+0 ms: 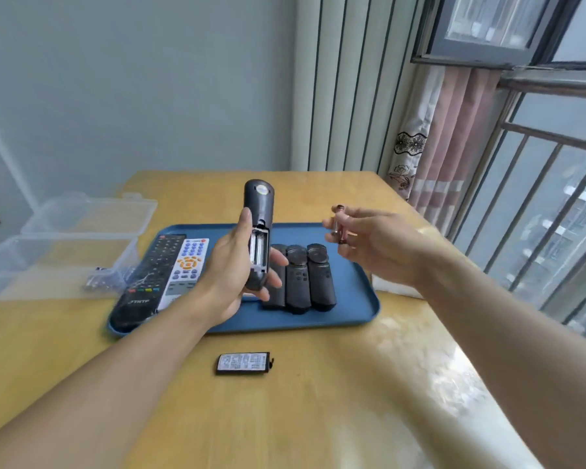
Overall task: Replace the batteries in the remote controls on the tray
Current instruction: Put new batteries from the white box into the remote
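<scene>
Readable writing is scarce: the long black remote (142, 282) at the tray's left edge has pale lettering near its bottom end, too blurred to spell. The battery cover (243, 363) lying on the table (318, 401) in front of the tray has a white label with dense print, unreadable. The remote I'm holding has a round pale sticker near its top, also unreadable.

My left hand (237, 269) is wrapped around the held remote (258, 231), thumb along its left side, fingers curled under the lower end, back facing me, held up over the tray. Its battery bay is open and looks empty. My right hand (369, 242) is raised to the right of it, apart from it, fingertips pinching batteries (339, 225); motion blur, looks like two, can't be sure.

Count: on the blue tray (359, 299), five remotes — the long black one, a white remote (186, 269) with blue and orange buttons just beside it, and three dark remotes (298, 275) side by side, touching, at center-right. A sixth in my hand. One cover. A clear plastic box (58, 255) sits at left, lid open, with small batteries (102, 282) inside; number unclear.
</scene>
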Action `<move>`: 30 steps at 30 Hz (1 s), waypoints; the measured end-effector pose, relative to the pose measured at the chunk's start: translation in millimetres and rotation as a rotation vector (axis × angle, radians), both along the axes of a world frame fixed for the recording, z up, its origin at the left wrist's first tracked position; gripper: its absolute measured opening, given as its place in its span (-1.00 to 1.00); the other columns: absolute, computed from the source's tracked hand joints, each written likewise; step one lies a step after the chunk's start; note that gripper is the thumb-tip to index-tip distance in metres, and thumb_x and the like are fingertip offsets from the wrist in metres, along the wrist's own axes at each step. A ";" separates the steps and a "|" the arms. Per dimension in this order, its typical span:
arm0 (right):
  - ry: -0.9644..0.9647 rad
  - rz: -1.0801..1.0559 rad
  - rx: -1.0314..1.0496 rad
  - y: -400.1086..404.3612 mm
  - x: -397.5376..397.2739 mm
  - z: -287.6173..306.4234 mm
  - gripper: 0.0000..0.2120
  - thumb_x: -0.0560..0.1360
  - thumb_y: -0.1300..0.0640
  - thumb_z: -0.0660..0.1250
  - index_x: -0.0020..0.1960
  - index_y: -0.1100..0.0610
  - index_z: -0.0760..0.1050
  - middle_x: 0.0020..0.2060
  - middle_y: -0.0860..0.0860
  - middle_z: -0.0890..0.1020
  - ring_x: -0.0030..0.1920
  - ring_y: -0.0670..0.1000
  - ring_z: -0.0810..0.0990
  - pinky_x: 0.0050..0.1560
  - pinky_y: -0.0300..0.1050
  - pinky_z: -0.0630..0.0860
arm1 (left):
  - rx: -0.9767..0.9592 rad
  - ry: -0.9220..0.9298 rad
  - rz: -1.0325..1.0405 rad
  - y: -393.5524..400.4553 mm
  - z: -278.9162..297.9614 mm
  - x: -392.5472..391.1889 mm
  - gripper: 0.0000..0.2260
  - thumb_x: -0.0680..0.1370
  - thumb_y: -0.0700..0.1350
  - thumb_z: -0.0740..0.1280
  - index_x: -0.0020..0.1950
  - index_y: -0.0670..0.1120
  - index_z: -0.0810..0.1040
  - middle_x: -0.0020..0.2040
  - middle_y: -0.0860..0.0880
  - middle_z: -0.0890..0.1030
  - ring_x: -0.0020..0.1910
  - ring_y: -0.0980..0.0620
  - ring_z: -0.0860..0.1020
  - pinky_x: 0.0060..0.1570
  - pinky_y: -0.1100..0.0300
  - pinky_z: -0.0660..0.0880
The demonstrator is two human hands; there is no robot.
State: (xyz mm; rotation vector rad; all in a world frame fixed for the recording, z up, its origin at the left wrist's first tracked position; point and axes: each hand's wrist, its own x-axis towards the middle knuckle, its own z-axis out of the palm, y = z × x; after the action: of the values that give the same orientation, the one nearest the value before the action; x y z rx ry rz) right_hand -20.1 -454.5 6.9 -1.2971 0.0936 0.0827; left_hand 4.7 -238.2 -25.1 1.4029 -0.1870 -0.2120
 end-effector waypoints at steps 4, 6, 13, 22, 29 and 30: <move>0.049 0.131 0.101 43.4 23.0 -22.6 -0.90 0.65 0.24 0.20 0.10 0.12 0.46 -0.19 0.03 0.59 -0.38 -0.07 0.39 -0.43 -0.27 0.24 | -0.047 -0.082 0.064 22.1 -7.7 1.0 -0.61 0.69 0.20 0.08 0.25 -0.07 0.45 -0.28 -0.20 0.64 -0.53 -0.09 0.46 -0.59 0.25 0.31; -0.004 0.168 0.026 57.4 27.9 -27.6 -0.89 0.65 0.21 0.22 0.14 0.11 0.47 -0.17 0.02 0.57 -0.48 -0.11 0.24 -0.53 -0.30 0.14 | -0.066 -0.081 0.067 25.1 -9.0 1.6 -0.64 0.69 0.19 0.08 0.22 -0.04 0.47 -0.27 -0.18 0.65 -0.52 -0.09 0.48 -0.59 0.24 0.35; -0.236 0.073 -0.141 79.0 17.7 -35.1 -0.78 0.50 0.06 0.39 0.12 0.07 0.49 0.01 0.06 0.72 -0.52 -0.14 0.22 -0.53 -0.33 0.19 | -0.074 0.005 0.080 25.0 -16.5 9.9 -0.56 0.71 0.14 0.09 0.24 -0.19 0.53 -0.24 -0.16 0.64 -0.48 -0.11 0.53 -0.60 0.19 0.43; -0.464 -0.027 -0.468 73.8 -0.6 -38.2 -0.89 0.42 0.15 0.52 -0.08 0.09 0.63 -0.48 -0.13 0.59 -0.48 -0.19 0.41 -0.38 -0.38 0.33 | -0.048 0.014 -0.009 25.9 -16.1 6.1 -0.62 0.72 0.12 0.10 0.22 -0.13 0.52 -0.25 -0.14 0.61 -0.48 -0.10 0.53 -0.58 0.13 0.48; -0.579 -0.010 -0.575 74.4 0.1 -41.7 -0.90 0.41 0.08 0.53 -0.07 0.00 0.69 -0.30 0.03 0.69 -0.34 0.34 0.32 -0.33 0.06 0.30 | 0.077 -0.092 -0.101 22.7 -15.4 -3.2 -0.68 0.69 0.16 0.11 0.30 0.07 0.52 -0.10 0.06 0.72 -0.32 -0.09 0.67 -0.57 0.16 0.49; -0.580 -0.004 -0.589 74.5 -0.1 -41.2 -0.91 0.44 0.10 0.52 -0.05 -0.02 0.70 -0.29 0.08 0.69 -0.34 0.32 0.30 -0.32 0.04 0.29 | 0.077 -0.089 -0.103 22.9 -15.3 -3.5 -0.68 0.69 0.16 0.12 0.31 0.07 0.52 -0.12 0.07 0.71 -0.30 -0.09 0.67 -0.55 0.14 0.51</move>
State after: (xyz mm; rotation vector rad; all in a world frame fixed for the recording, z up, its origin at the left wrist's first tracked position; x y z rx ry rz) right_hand -20.2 -379.9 -34.3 -1.8583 -0.4044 -0.3497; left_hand 1.2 -215.3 -40.4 1.4816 -0.3279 -0.2442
